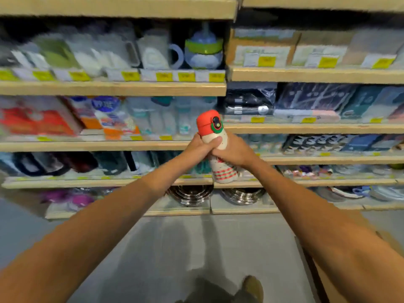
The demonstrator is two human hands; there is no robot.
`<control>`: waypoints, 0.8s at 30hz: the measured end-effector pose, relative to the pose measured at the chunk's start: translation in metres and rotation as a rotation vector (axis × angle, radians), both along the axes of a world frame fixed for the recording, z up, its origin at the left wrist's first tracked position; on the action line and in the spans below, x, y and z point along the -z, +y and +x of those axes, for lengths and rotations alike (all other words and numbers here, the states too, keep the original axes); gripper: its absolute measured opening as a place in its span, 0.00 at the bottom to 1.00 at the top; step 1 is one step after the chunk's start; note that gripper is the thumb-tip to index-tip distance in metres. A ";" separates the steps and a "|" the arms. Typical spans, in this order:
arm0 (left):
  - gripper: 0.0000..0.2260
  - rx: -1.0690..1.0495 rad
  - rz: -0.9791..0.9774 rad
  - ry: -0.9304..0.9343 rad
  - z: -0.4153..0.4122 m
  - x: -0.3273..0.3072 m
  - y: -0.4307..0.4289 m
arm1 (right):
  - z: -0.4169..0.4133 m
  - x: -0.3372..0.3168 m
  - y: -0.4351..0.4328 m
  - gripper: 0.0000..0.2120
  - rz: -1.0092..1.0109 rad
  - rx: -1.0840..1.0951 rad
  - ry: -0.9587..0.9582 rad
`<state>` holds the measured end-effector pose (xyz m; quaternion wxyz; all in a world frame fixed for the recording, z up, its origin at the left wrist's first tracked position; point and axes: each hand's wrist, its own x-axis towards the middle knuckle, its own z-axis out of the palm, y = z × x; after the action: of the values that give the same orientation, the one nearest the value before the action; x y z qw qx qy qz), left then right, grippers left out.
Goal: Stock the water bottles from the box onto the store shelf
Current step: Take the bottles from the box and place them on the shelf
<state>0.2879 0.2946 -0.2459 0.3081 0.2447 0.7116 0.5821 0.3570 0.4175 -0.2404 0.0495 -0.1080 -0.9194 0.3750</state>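
Observation:
A cream water bottle with a red cap and red-green stripes near its base is held upright in front of the store shelves. My left hand grips its upper body from the left, thumb across the front. On the right side, my right hand wraps around the bottle's middle. Both hands touch each other around the bottle. A cardboard box shows only as a brown edge at the lower right, mostly hidden behind my right arm.
Wooden shelves hold blurred goods: mugs and a green-banded cup on top, clear bottles in the middle, steel bowls at the bottom. Grey floor lies below, with my shoe near the bottom edge.

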 end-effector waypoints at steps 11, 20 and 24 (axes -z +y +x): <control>0.25 -0.355 0.143 0.255 -0.131 -0.100 -0.198 | -0.167 -0.101 -0.186 0.16 0.100 -0.260 0.301; 0.27 -0.626 0.176 0.451 -0.240 -0.233 -0.302 | -0.307 -0.212 -0.301 0.14 -0.077 -0.368 0.573; 0.26 -0.677 0.221 0.510 -0.292 -0.275 -0.351 | -0.371 -0.266 -0.345 0.16 0.058 -0.479 0.611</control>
<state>-0.0040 -0.0561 0.0294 -0.1134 0.1652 0.7384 0.6439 -0.0144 0.0723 0.0260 0.2350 0.2280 -0.8716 0.3648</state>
